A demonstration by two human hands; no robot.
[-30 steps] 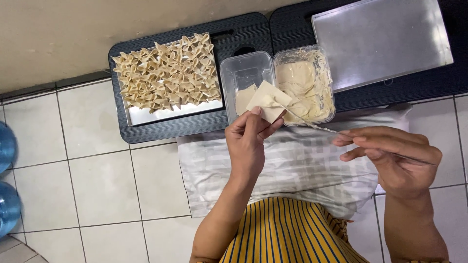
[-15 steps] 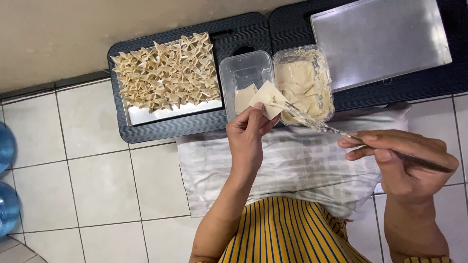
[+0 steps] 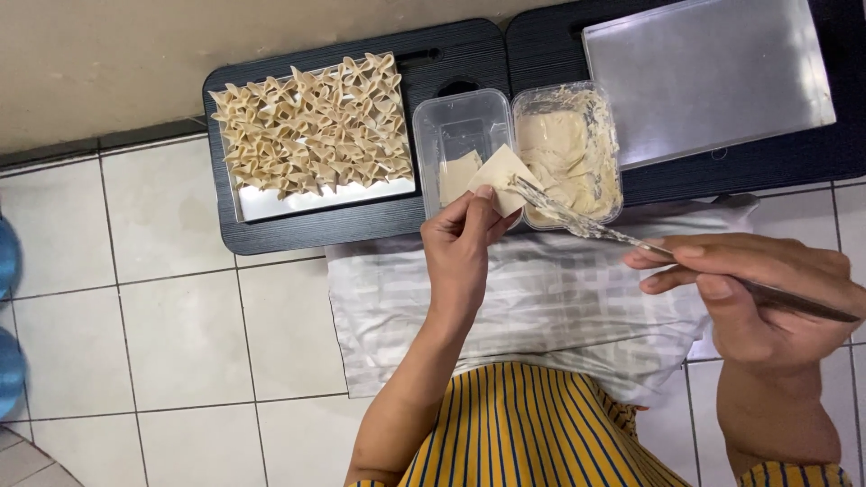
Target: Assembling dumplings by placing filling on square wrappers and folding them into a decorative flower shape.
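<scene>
- A pale tiled floor [image 3: 180, 334] is seen from above, with a striped cloth [image 3: 541, 298] spread across the lap.
- A square dough wrapper [image 3: 498, 178] is pinched in the left hand [image 3: 462, 248], lying at 12 o'clock from that hand.
- A slim utensil [image 3: 586, 225] is gripped by the right hand [image 3: 749, 298]; its long axis runs toward 10 o'clock, the tip touching the wrapper.
- The filling tub [image 3: 568, 149] sits at 1 o'clock, the folded dumplings [image 3: 311, 122] at 10 o'clock.

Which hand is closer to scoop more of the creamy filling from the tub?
Probably the right hand. It holds the fork, whose tip hangs over the tub of filling. The left hand is busy pinching a square wrapper.
</scene>
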